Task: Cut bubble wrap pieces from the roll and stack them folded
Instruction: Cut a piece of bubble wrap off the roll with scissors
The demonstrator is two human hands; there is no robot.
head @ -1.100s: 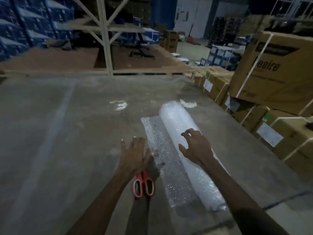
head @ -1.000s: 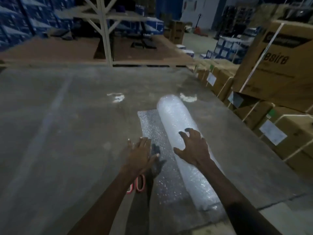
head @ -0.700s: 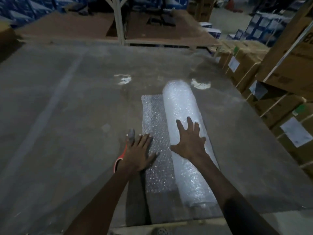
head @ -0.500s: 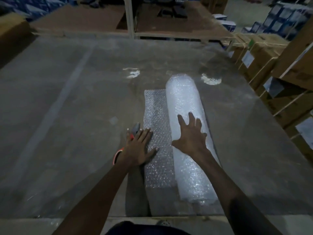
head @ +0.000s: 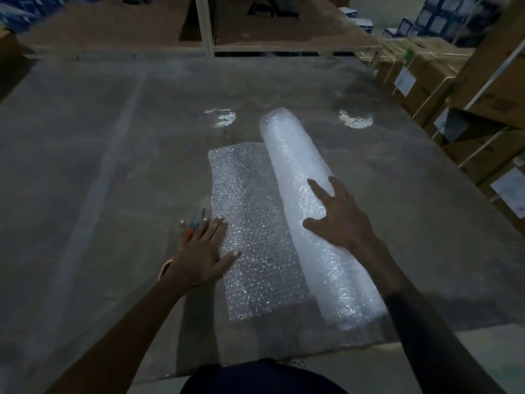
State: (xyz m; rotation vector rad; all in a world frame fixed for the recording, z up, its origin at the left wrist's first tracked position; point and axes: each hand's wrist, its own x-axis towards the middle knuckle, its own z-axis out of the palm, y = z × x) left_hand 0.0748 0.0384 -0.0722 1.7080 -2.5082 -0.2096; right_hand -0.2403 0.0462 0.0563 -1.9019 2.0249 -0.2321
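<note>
Both hands have dropped flat since a second ago: right hand (head: 339, 220) spread open on the roll (head: 309, 211), left hand (head: 200, 253) open, fingertips pinning the unrolled sheet (head: 255, 226), scissors (head: 196, 218) under my fingers, so I judge nothing cut or stacked yet.

The grey floor (head: 113, 172) carries a bubble wrap roll (head: 306, 194), its unrolled sheet (head: 255, 223) and scissors (head: 197, 217).
</note>
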